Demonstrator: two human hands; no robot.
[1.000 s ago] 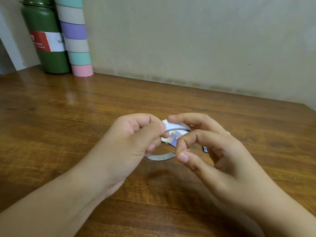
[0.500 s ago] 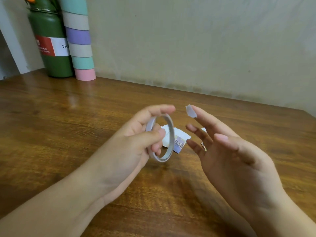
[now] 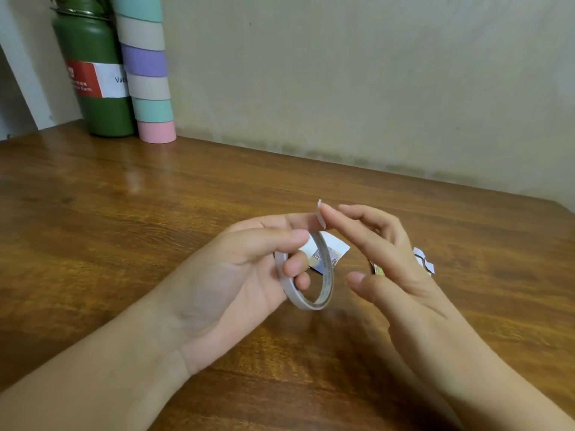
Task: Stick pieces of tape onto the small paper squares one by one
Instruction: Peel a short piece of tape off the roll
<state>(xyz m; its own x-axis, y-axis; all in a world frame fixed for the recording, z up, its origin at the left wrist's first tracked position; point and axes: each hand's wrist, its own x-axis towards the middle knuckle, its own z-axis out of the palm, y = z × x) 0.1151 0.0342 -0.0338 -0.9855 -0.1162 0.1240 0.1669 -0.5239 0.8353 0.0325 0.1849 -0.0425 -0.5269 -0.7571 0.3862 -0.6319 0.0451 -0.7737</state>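
Nearest me, left hand (image 3: 249, 269) grips the tape roll (image 3: 311, 275): thumb and fingers curled round the rim, ring edge-on and lifted off the table (image 3: 155, 213). Thin, narrow, whitish band, mostly hollow. Right hand (image 3: 389, 269) has straight, spread fingers and grips nothing; the torn tape piece (image 3: 320, 214) clings to its index fingertip, long axis about vertical, just above the roll.

Key relation: the printed paper square (image 3: 326, 253) lies flat directly below and just beyond that fingertip, partly behind the ring. Right hand is nearer, so I judge a short drop forward. More paper squares (image 3: 424, 262) sit behind the right hand, partly hidden.

Table is glossy wood grain. Far left: green bottle (image 3: 96, 88), smooth, labelled, beside a stacked pastel cylinder (image 3: 146, 73) against the wall.
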